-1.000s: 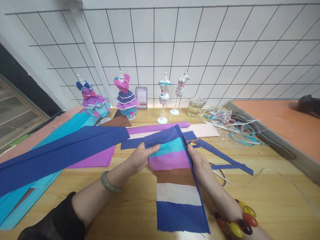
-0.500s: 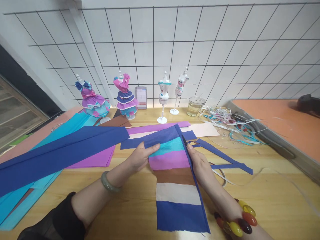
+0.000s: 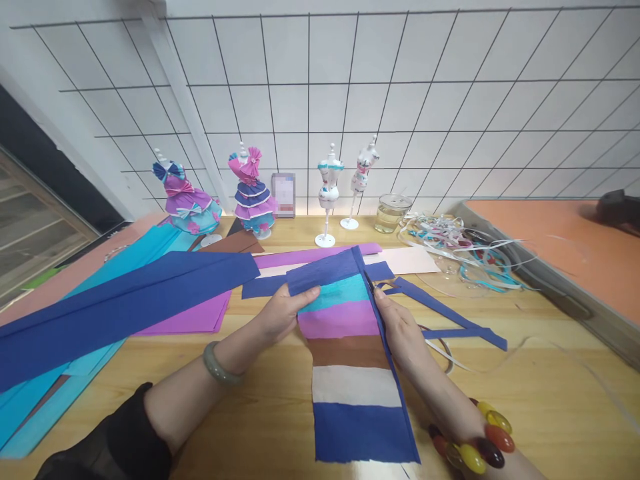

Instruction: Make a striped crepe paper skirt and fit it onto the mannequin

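Note:
My left hand (image 3: 280, 315) pinches the left edge of a striped crepe paper panel (image 3: 345, 320), thumb on top. The panel has bands of blue, turquoise, purple, brown and cream and hangs toward me above the table. Along its right side runs a narrow blue edge strip. My right hand (image 3: 400, 327) is closed at that edge on what look like scissors (image 3: 369, 280). Only a dark blade shows, lying along the blue strip; the handles are mostly hidden by the hand. Thin blue paper strips (image 3: 440, 307) lie just right of the right hand.
Folded blue paper (image 3: 150, 300) and turquoise sheets (image 3: 30, 427) cover the left. Behind stand two dressed mannequins (image 3: 190, 200), (image 3: 253, 193), two white mannequins (image 3: 329, 183), (image 3: 365, 163) and a glass of liquid (image 3: 393, 213). Tangled ribbons (image 3: 450, 240) lie by an orange-topped tray (image 3: 550, 240).
Both hands keep nearly the same place and grip. The dark blade and the panel's top edge shift only slightly; the whole view moves a little.

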A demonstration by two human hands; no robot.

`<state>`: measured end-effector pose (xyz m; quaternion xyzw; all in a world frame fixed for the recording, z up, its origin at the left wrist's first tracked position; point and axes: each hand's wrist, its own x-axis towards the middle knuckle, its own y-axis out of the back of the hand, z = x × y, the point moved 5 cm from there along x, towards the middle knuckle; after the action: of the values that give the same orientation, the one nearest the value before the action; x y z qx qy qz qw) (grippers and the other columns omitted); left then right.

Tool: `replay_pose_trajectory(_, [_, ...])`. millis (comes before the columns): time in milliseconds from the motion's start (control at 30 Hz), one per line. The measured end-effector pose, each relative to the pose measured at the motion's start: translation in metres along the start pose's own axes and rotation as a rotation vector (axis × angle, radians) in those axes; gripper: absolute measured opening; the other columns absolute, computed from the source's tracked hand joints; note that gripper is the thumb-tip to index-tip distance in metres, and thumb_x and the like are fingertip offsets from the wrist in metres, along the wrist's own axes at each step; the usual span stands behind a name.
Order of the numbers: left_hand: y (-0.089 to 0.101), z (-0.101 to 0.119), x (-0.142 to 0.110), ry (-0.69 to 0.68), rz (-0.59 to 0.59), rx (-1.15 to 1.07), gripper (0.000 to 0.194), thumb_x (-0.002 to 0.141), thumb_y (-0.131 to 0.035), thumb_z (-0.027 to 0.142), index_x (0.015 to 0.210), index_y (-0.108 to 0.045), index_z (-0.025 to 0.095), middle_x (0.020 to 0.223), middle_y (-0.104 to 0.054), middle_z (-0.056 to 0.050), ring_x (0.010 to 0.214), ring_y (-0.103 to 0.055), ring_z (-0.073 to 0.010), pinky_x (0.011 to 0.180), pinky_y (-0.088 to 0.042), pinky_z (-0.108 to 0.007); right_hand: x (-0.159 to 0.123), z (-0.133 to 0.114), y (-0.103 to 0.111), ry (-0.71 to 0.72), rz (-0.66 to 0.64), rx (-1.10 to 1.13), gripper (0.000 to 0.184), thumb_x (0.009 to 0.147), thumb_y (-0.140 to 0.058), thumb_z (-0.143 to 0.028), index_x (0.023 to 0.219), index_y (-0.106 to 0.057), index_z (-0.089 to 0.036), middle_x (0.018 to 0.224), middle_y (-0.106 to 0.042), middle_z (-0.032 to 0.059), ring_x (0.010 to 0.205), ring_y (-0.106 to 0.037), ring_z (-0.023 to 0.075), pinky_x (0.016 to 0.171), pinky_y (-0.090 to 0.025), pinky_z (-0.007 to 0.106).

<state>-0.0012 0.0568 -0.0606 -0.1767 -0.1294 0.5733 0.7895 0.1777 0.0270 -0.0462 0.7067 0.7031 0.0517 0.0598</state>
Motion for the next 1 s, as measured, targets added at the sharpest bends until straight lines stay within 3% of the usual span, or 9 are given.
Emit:
replay_pose_trajectory(233, [0.002,-0.002,-0.001,0.022,0.050,-0.010,0.033,0.073,-0.070,0.024,0.104,-0.064,0.018,0.105,-0.067,-0.006,0.103,-0.059,-0.0245,0.095,-0.041,-0.043,-0.001,0.000,0.000,0.007,0.008,0.015,0.046,0.085,-0.043,-0.056,0.090,-0.070,-0.019,0.097,-0.072,0.0063,0.099,-0.060,0.0249,0.086,-0.044,0.032])
replay_pose_trajectory(733, [0.009,-0.014,-0.005,0.109,0.098,0.013,0.047,0.064,-0.077,0.026,0.109,-0.063,0.018,0.108,-0.066,-0.009,0.113,-0.053,-0.0305,0.100,-0.037,-0.048,-0.001,-0.001,0.001,0.034,-0.020,0.033,0.045,0.087,-0.040,-0.055,0.090,-0.071,-0.023,0.100,-0.072,0.0027,0.103,-0.059,0.0235,0.089,-0.044,0.032])
replay_pose_trajectory(1000, [0.009,-0.012,-0.005,0.105,0.085,0.053,0.046,0.064,-0.076,0.027,0.108,-0.063,0.019,0.105,-0.067,-0.008,0.111,-0.054,-0.0303,0.099,-0.039,-0.047,-0.001,-0.003,0.002,0.019,-0.010,-0.022,0.046,0.088,-0.038,-0.052,0.087,-0.071,-0.021,0.094,-0.072,0.0048,0.091,-0.062,0.0246,0.083,-0.045,0.033])
